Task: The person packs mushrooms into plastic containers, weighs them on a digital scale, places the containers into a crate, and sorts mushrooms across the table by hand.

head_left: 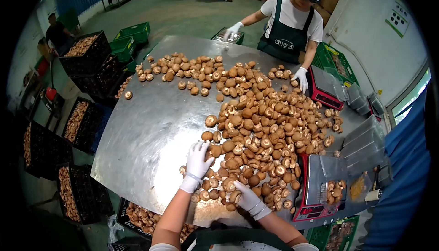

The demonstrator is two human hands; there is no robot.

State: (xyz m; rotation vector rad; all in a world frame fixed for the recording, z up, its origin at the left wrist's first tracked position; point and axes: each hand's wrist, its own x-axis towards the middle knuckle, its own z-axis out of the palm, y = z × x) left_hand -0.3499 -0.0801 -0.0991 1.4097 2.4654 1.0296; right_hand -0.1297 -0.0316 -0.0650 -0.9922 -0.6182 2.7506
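Brown mushrooms lie in a large heap on the metal table. My left hand, in a white glove, rests at the heap's left edge with its fingers against a mushroom; whether it grips it is unclear. My right hand, also gloved, is closed around mushrooms at the near edge of the heap. To the right of it stands a red scale with a clear tray of mushrooms on its plate.
Across the table a co-worker in a green apron reaches toward mushrooms beside a second red scale. Clear trays are stacked at the right. Black crates of mushrooms stand at the left; another person is behind them.
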